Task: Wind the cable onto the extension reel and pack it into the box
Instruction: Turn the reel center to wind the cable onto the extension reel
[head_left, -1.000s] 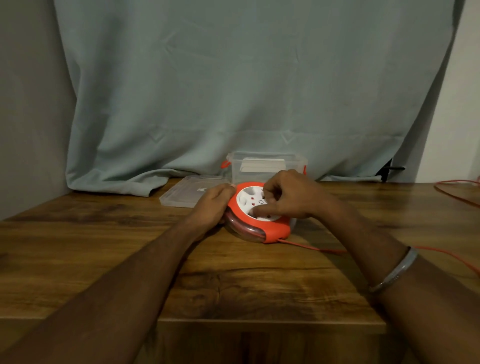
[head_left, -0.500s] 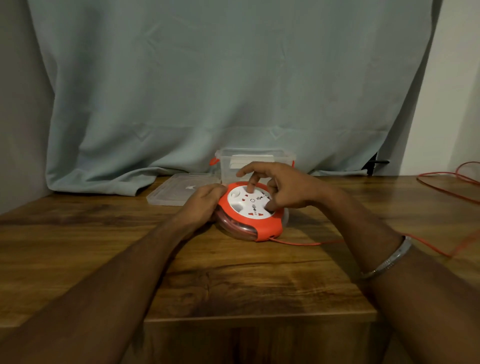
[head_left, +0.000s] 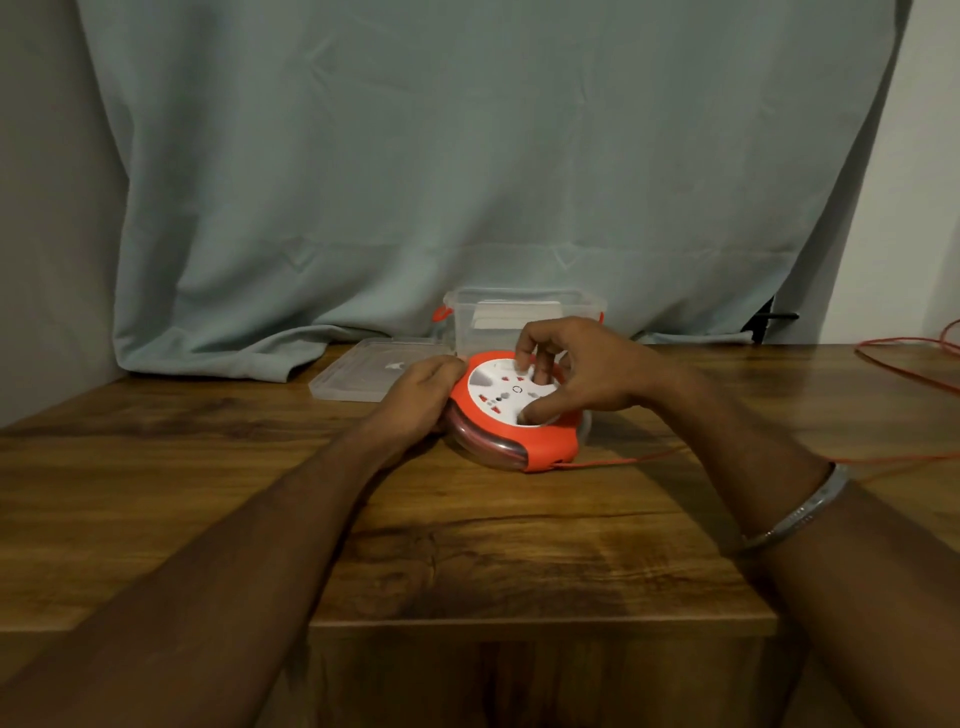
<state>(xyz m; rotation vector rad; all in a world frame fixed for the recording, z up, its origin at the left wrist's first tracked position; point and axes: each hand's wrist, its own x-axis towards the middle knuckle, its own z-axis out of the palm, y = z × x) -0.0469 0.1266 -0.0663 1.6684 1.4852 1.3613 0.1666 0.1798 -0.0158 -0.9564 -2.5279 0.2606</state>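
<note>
An orange extension reel (head_left: 540, 441) with a white socket face lies flat on the wooden table (head_left: 467, 545). My left hand (head_left: 421, 389) grips its left rim. My right hand (head_left: 576, 369) sits on the white face, fingers curled down into its recesses. A thin orange cable (head_left: 639, 457) leaves the reel's front right, runs rightwards under my right forearm and reappears at the far right (head_left: 904, 369). Behind the reel stands the clear plastic box (head_left: 493, 306), open at the top.
The box's clear lid (head_left: 363, 374) lies flat to the left of the box. A grey-green cloth (head_left: 467, 182) hangs behind the table and drapes onto its back edge. The table's front edge steps back at the left and right.
My right hand has turned on the white face, its fingers shifting from spread over the far side to curled over the right side. The left hand keeps its hold.
</note>
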